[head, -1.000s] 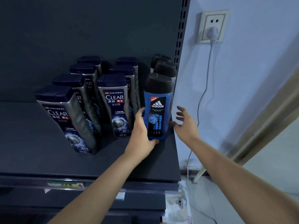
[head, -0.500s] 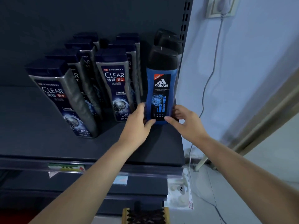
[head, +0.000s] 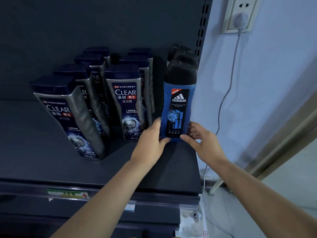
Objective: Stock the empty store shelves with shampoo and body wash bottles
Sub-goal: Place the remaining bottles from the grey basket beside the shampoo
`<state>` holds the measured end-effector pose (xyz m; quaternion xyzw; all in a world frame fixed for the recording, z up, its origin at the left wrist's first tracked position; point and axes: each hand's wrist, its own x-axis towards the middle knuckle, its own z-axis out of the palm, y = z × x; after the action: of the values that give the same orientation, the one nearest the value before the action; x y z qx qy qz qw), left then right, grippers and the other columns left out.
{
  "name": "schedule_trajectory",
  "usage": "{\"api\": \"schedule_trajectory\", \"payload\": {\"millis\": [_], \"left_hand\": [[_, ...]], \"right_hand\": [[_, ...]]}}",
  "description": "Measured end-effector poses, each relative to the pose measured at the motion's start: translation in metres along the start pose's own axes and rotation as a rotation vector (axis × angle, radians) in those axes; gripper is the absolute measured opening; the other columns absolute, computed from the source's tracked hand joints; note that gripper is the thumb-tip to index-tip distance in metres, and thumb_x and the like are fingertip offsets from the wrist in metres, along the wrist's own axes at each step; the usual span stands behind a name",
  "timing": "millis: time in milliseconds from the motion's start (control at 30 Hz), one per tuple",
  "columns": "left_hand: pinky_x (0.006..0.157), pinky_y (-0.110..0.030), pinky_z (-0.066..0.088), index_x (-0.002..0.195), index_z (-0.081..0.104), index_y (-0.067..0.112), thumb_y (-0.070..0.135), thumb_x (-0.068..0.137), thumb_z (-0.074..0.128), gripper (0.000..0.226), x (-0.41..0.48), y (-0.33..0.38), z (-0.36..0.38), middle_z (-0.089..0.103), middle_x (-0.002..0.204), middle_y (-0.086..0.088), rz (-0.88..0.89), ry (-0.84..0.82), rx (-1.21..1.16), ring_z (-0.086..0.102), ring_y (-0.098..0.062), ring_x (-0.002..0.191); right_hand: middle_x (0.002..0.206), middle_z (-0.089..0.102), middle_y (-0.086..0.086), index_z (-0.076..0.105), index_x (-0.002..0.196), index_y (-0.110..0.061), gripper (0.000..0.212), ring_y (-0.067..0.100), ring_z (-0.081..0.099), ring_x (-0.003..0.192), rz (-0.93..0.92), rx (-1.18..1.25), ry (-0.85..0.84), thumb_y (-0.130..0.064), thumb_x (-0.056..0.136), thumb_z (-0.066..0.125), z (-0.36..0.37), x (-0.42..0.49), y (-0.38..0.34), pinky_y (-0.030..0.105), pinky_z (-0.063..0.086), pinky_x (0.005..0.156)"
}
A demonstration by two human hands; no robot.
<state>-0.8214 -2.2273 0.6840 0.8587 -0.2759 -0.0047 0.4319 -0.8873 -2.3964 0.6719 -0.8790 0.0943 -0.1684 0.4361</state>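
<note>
A: Entry, head view. Where is the blue adidas bottle [head: 178, 107]?

B: Upright on the dark shelf [head: 51, 162], at the shelf's 3 o'clock end, right beside the slotted upright [head: 201, 26]. Black cap up, label facing the camera. Two more black-capped bottles [head: 180, 52] stand directly behind it, toward 12 o'clock.

A: Hands?

B: Left hand [head: 151, 143] grips the bottle's lower left edge, thumb on the front near the base, fingers wrapped round the side. Right hand [head: 202, 143] holds the lower right edge, thumb pressing the front bottom corner, fingers curled against the side. Both closed on the same bottle.

A: Is the base on the shelf?

B: Cannot tell for sure; the thumbs cover the bottom edge.

A: Neighbours?

B: At 9 o'clock of the adidas bottle, a front CLEAR bottle [head: 127, 107], just beside the left hand's knuckles, not visibly touching. Further toward 9 o'clock, another CLEAR bottle [head: 68, 117] leads a second row. More CLEAR bottles line up behind both.

A: Off the shelf?

B: At 1 o'clock, a wall socket [head: 240, 16] with a plug in it, white cable [head: 224, 100] hanging down the wall.
</note>
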Motion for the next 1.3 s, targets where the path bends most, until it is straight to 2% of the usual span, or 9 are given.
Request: {"api": "schedule_trajectory", "payload": {"millis": [100,233,333,533,733,933,1067,1200,1300], "left_hand": [[0.096,-0.032,0.051,0.142,0.038,0.017,0.011,0.087,0.071,0.064,0.001,0.0,0.002,0.065,0.123,-0.003,0.003,0.005,-0.004,0.063,-0.015,0.11],[0.097,-0.034,0.051,0.14,0.04,0.017,0.008,0.086,0.071,0.062,0.001,0.0,0.003,0.065,0.123,-0.002,0.015,0.017,-0.011,0.063,-0.016,0.11],[0.094,-0.021,0.046,0.141,0.04,0.017,0.009,0.087,0.071,0.062,0.001,0.001,0.002,0.063,0.125,-0.001,0.007,0.015,0.001,0.061,-0.015,0.111],[0.074,0.007,0.033,0.14,0.042,0.015,0.007,0.087,0.07,0.061,0.001,0.003,0.002,0.059,0.116,0.009,0.019,0.013,0.0,0.051,0.001,0.097],[0.076,0.002,0.036,0.142,0.04,0.016,0.007,0.088,0.069,0.061,-0.002,0.004,0.003,0.06,0.122,0.0,0.008,0.022,0.025,0.052,-0.004,0.096],[0.102,-0.035,0.046,0.149,0.031,0.018,0.009,0.093,0.063,0.065,-0.011,0.003,-0.001,0.055,0.135,-0.006,-0.021,-0.058,0.102,0.054,-0.02,0.122],[0.101,-0.036,0.046,0.15,0.029,0.016,0.011,0.096,0.057,0.061,-0.029,0.001,-0.012,0.049,0.139,-0.005,-0.016,-0.111,0.199,0.052,-0.02,0.122],[0.098,-0.035,0.047,0.146,0.037,0.02,0.015,0.099,0.052,0.05,-0.046,-0.002,-0.031,0.049,0.138,0.002,0.064,-0.177,0.256,0.052,-0.017,0.121],[0.098,-0.033,0.045,0.142,0.043,0.021,0.02,0.1,0.049,0.042,-0.059,-0.006,-0.05,0.048,0.139,0.006,0.139,-0.202,0.296,0.051,-0.015,0.121]], "right_hand": [[0.102,0.068,-0.011,0.06,0.123,-0.02,0.037,0.008,0.062,0.097,-0.003,-0.03,0.01,-0.033,0.089,0.068,0.002,0.0,0.003,0.02,0.048,0.091],[0.095,0.066,-0.015,0.063,0.115,-0.021,0.03,0.004,0.06,0.09,0.003,-0.011,-0.011,-0.029,0.088,0.07,-0.002,0.004,0.003,0.002,0.043,0.078],[0.087,0.06,-0.026,0.059,0.105,-0.03,0.023,-0.007,0.058,0.087,0.012,-0.001,-0.047,-0.024,0.086,0.072,-0.008,0.008,0.004,0.0,0.042,0.076],[0.092,0.064,-0.022,0.06,0.109,-0.031,0.026,0.001,0.061,0.094,-0.002,0.02,-0.065,-0.025,0.086,0.072,-0.009,0.01,0.009,0.009,0.046,0.082],[0.098,0.065,-0.015,0.06,0.123,-0.017,0.036,0.008,0.063,0.099,-0.012,0.03,-0.104,-0.016,0.088,0.07,-0.012,0.008,0.011,0.012,0.048,0.09],[0.114,0.064,-0.008,0.056,0.129,-0.016,0.04,0.009,0.06,0.11,0.039,0.044,-0.075,-0.015,0.091,0.067,-0.011,0.001,0.01,0.022,0.048,0.097],[0.126,0.057,-0.009,0.053,0.133,-0.018,0.04,0.006,0.054,0.116,0.128,0.018,0.013,-0.022,0.094,0.062,-0.008,-0.016,0.009,0.014,0.044,0.088],[0.127,0.057,-0.012,0.055,0.129,-0.024,0.038,0.008,0.053,0.118,0.221,-0.055,0.105,-0.031,0.093,0.062,-0.003,-0.038,0.003,0.027,0.047,0.095],[0.124,0.058,-0.012,0.057,0.127,-0.023,0.039,0.008,0.054,0.115,0.262,-0.077,0.184,-0.034,0.091,0.064,0.0,-0.057,-0.01,0.025,0.045,0.09]]}}
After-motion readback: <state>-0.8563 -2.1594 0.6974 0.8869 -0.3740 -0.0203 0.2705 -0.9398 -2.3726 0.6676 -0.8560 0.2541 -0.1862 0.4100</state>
